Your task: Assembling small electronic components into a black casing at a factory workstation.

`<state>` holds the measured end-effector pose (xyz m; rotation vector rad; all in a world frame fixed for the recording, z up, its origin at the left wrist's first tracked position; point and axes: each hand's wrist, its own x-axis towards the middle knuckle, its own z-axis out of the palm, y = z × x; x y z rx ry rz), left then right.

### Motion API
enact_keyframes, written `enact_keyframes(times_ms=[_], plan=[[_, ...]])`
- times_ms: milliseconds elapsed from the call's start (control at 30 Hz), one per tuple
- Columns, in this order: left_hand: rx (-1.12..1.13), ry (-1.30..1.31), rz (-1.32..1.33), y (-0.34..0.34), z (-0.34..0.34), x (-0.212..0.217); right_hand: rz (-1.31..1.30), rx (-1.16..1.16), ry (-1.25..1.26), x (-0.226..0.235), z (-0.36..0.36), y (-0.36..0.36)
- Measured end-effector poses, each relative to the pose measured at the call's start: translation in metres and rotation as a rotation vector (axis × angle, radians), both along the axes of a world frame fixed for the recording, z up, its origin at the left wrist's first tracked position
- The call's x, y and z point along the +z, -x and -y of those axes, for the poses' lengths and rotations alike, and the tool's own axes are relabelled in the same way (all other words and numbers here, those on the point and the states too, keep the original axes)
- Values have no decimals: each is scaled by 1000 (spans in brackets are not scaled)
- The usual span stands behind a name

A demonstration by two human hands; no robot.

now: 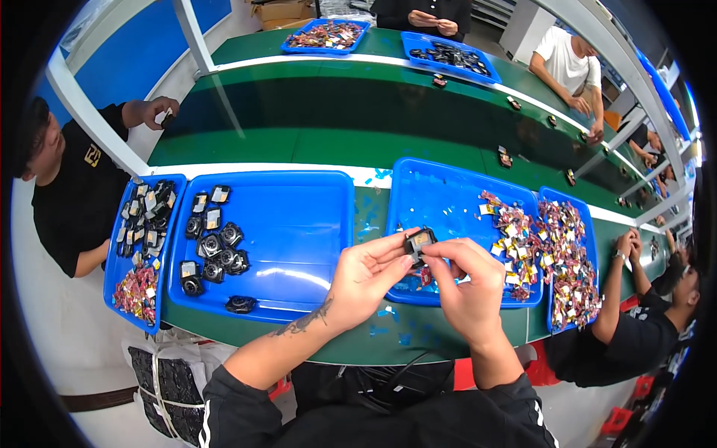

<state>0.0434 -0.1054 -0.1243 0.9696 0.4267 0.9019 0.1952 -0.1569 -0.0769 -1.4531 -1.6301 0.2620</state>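
Between my two hands is a small black square housing (419, 240) with a grey and tan inner face, tilted up in front of me. My left hand (367, 273) grips it from the left, thumb at its lower edge and fingers behind. My right hand (470, 281) pinches its right side with thumb and fingertips. A small red bit shows just below, partly hidden by my fingers. Beneath my hands lies a blue tray (441, 187) with a heap of small pink, yellow and white wired parts (515, 239) on its right side and blue film scraps on its bottom.
Left of my hands, a blue tray (299, 224) holds several black housings (216, 250). Narrower trays of parts stand at both ends (142, 287) (571, 261). Beyond runs a green conveyor belt (314, 104) carrying scattered pieces. Co-workers sit left, right and across; white frame posts (97, 112) rise nearby.
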Motion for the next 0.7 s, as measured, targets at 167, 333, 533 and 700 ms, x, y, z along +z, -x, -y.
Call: enact_keyframes(times_ms=[167,333,533,700], plan=[[1,-68,-5,0,1,-1,36,-13,-39,-4,-2,4],[-9,-69,0,-1,2,-1,-15,-46,-58,-8,-3,8],[-16,-63,-22,-1,3,1,-30,-53,-74,-12,-4,8],[-24,-87,-39,-2,4,-2,-77,-67,-49,-10,-4,8]])
